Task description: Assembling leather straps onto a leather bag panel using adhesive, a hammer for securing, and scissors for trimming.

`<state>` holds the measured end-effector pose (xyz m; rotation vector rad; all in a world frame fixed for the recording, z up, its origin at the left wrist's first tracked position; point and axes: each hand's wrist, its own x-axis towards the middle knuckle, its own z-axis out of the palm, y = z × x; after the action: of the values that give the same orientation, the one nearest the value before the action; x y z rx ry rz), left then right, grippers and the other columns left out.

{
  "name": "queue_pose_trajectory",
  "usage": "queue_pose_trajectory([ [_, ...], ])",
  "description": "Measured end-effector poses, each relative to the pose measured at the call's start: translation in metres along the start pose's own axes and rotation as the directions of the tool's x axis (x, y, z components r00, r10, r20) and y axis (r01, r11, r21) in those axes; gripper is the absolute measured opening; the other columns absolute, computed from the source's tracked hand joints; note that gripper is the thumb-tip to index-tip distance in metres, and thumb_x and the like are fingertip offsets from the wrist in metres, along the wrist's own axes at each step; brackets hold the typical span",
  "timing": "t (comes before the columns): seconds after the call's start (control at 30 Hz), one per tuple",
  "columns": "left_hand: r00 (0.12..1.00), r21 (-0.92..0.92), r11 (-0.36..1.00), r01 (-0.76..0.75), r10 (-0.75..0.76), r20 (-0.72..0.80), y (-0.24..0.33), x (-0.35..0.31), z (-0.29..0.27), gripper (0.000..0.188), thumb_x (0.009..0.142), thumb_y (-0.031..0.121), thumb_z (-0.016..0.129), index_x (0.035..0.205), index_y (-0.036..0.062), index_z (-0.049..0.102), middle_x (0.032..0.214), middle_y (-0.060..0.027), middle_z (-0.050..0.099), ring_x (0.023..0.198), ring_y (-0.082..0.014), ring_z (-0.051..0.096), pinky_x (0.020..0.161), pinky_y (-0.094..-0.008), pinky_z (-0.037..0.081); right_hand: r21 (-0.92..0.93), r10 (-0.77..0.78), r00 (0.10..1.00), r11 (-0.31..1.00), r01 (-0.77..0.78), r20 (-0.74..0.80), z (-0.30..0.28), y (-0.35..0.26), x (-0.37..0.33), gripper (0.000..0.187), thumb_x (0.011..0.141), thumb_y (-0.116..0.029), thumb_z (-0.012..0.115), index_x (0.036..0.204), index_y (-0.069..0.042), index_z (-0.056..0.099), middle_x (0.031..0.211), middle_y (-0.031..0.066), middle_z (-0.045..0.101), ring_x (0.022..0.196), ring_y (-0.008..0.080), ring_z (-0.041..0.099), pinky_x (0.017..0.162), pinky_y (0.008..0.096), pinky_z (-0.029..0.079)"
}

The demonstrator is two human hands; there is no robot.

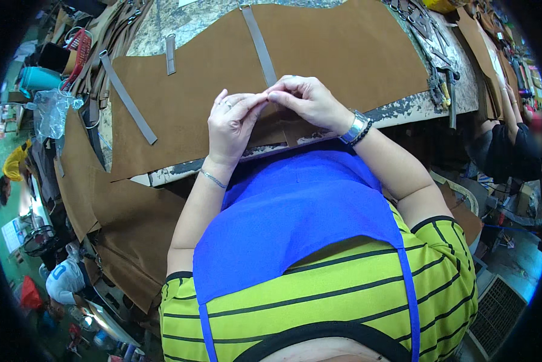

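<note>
A large brown leather panel (192,108) lies flat across the worn, paint-chipped table (403,111). Just above its near edge, the fingertips of my left hand (230,127) and my right hand (312,105) meet in a pinch. Whatever sits between them is too small to make out. From the far edge, a long grey strap (257,43) with a metal ring at its end runs toward my right hand. Another grey strap (129,101) slants across the panel's left part, and a short grey tab (171,54) lies between the two.
Leather straps (115,42) are heaped at the far left, near a teal cup (40,79), a red basket (79,51) and a clear plastic bag (50,114). Metal tools (444,84) crowd the table's right end. A person in dark clothes (509,151) is at the right.
</note>
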<state>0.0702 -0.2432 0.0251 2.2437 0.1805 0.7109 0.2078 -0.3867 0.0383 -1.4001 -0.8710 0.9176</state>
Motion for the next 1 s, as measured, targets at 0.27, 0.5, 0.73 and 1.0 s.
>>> queue_pose_trajectory([
  [0.27,0.992,0.102,0.991,-0.090,0.098,-0.081,-0.010,0.024,0.006,0.007,0.081,0.011,0.070,0.088,0.0109,0.068,0.091,-0.0048,0.070,0.086,-0.0225,0.067,0.088,-0.0457,0.047,-0.662,-0.372,0.920,0.659,0.357,0.126,-0.024,0.003,0.029,0.019,0.090,-0.020,0.061,0.097,-0.005,0.069,0.093,0.0071,0.066,0.089,0.0214,0.061,0.081,0.0332,0.049],
  [0.5,0.999,0.152,0.988,0.020,-0.024,0.026,-0.029,0.043,0.013,0.011,0.084,0.015,0.066,0.091,0.0067,0.068,0.089,-0.0078,0.067,0.084,-0.0254,0.062,0.083,-0.0364,0.045,-0.763,-0.466,0.885,0.569,0.308,0.010,-0.041,0.030,0.052,0.016,0.085,-0.018,0.065,0.098,-0.009,0.069,0.100,0.0062,0.066,0.099,0.0242,0.059,0.089,0.0357,0.047],
  [0.73,0.995,0.237,0.971,0.028,-0.049,0.084,-0.032,0.043,0.015,0.013,0.085,0.019,0.065,0.092,0.0087,0.069,0.090,-0.0078,0.067,0.085,-0.0261,0.062,0.087,-0.0364,0.043,-0.839,-0.465,0.884,0.462,0.288,0.047,-0.039,0.037,0.055,0.028,0.085,-0.028,0.065,0.106,-0.010,0.067,0.121,0.0049,0.062,0.115,0.0234,0.055,0.098,0.0380,0.042],
  [1.0,0.998,0.241,0.970,0.040,-0.052,0.044,-0.031,0.044,0.022,0.013,0.086,0.020,0.065,0.091,0.0097,0.071,0.091,-0.0069,0.069,0.087,-0.0236,0.063,0.094,-0.0376,0.040,-0.848,-0.441,0.897,0.459,0.263,0.040,-0.039,0.037,0.056,0.030,0.085,-0.031,0.065,0.107,-0.011,0.067,0.122,0.0028,0.061,0.114,0.0227,0.055,0.099,0.0384,0.042],
])
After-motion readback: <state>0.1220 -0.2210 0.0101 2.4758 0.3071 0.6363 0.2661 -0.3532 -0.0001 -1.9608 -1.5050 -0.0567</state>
